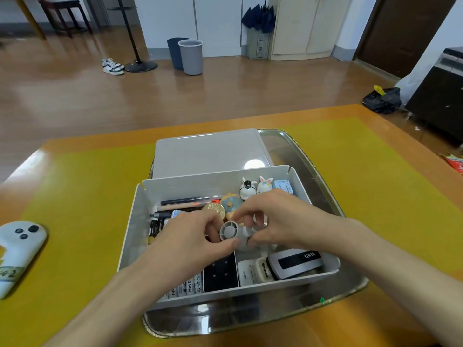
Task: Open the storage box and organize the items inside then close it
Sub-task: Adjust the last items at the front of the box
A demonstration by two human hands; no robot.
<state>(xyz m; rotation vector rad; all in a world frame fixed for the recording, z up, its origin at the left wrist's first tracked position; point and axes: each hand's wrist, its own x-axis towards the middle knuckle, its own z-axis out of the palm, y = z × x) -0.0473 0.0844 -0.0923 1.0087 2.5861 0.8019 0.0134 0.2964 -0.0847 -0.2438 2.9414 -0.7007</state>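
Storage box [130,236], white and open-topped, sits on a metal tray [313,156] on the yellow-topped worktop [75,186]; its grey lid [208,151] lies flat on the tray just behind it. In the head view, both hands meet above the middle of the box. The left hand [190,236] and the right hand [280,219] together hold a small grey mini fan [234,234], its round face turned up toward the camera; the fingers [258,237] of each hand are curled around it and pinch it from either side. Inside the box, pens [185,202] lie along the far left, with batteries [156,227] below them. A gold coin [215,208] and a blue figurine [231,202] sit mid-box, and two rabbit figurines [255,187] stand upright at the far wall. Along the near wall are a black calculator [220,272], a white charger [253,271] and a grey device [295,262]. A white plush object [17,249] lies on the worktop well to the left.
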